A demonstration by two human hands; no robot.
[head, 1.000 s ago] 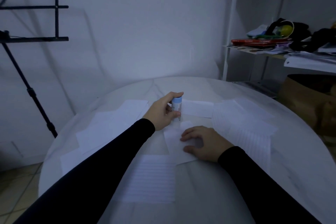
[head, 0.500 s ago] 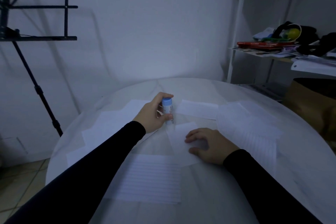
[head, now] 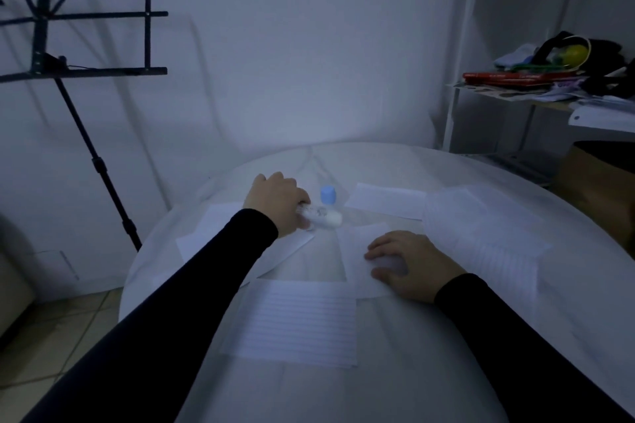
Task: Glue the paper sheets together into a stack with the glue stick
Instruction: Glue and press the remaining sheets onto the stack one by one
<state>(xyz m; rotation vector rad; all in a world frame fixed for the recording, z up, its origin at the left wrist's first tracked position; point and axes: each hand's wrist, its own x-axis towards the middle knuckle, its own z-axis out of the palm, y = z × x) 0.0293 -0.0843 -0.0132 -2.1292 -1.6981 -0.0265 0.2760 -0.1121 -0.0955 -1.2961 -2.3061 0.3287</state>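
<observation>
My left hand (head: 278,203) grips a white glue stick (head: 321,216) that lies nearly level, its uncapped end pointing right. Its blue cap (head: 328,195) stands on the round white table (head: 395,388) just behind the stick. My right hand (head: 409,263) rests flat, fingers spread, on a small plain sheet (head: 357,251) in the middle. A lined sheet (head: 299,321) lies nearer to me. More sheets lie under my left forearm (head: 223,233), at the back (head: 386,204) and in an overlapping pile on the right (head: 481,233).
A black music stand (head: 86,45) rises left of the table. A cluttered white shelf (head: 549,86) and a brown box (head: 598,189) stand on the right. A white wall is close behind the table; tiled floor shows at lower left.
The glue stick was upright and capped in my left hand; now the cap stands on the table and the stick lies tilted over. My view shifted left. My right hand stayed on the sheet.
</observation>
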